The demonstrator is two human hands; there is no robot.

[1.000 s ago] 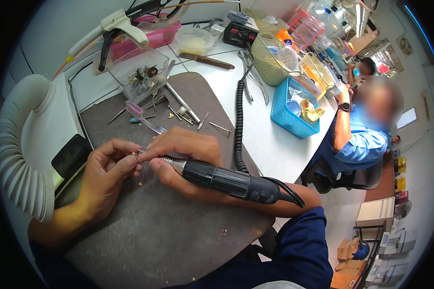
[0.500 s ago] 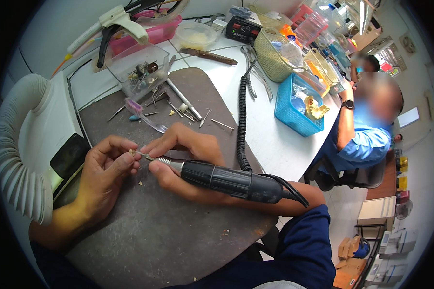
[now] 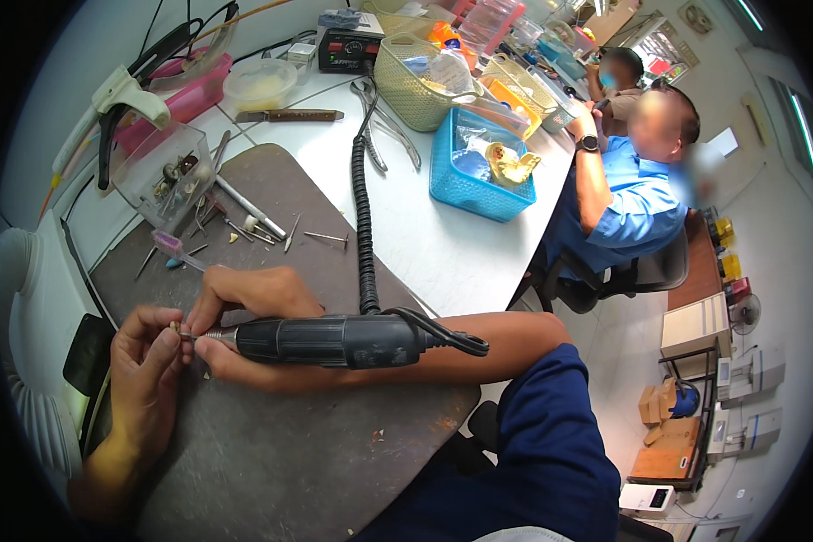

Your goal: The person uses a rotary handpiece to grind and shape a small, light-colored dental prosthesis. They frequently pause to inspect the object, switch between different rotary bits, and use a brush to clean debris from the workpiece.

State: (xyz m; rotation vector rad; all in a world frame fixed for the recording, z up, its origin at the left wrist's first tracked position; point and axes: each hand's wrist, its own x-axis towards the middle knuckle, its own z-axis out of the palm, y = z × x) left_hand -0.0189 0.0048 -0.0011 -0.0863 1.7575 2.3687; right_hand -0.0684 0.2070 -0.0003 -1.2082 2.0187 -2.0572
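My right hand point(image 3: 257, 294) grips a black rotary handpiece point(image 3: 334, 341) like a pen, its metal nose pointing left. Thumb and fingertips of my left hand point(image 3: 146, 384) pinch a small cream-coloured, tooth-like piece point(image 3: 175, 326), mostly covered by the fingers. The handpiece's thin tip meets or nearly meets this piece; contact is too small to tell. Beyond my right hand lies a toothbrush point(image 3: 176, 248) with purple bristles, close to a silver rod-shaped tool point(image 3: 248, 206) and several loose burs point(image 3: 325, 237). A coiled black cord point(image 3: 363, 226) runs from the handpiece side to a control box point(image 3: 350, 47).
A clear box of small parts point(image 3: 164, 176) stands at the far left of the grey work mat point(image 3: 298, 452). A blue basket point(image 3: 479, 185) holds a dental model point(image 3: 512, 165). A white ribbed hose point(image 3: 41, 411) borders the left. At right sits a person in blue point(image 3: 637, 194).
The whole view has swung, so the bench, hands and handpiece appear farther left. The handpiece now lies more level. Both hands keep their holds.
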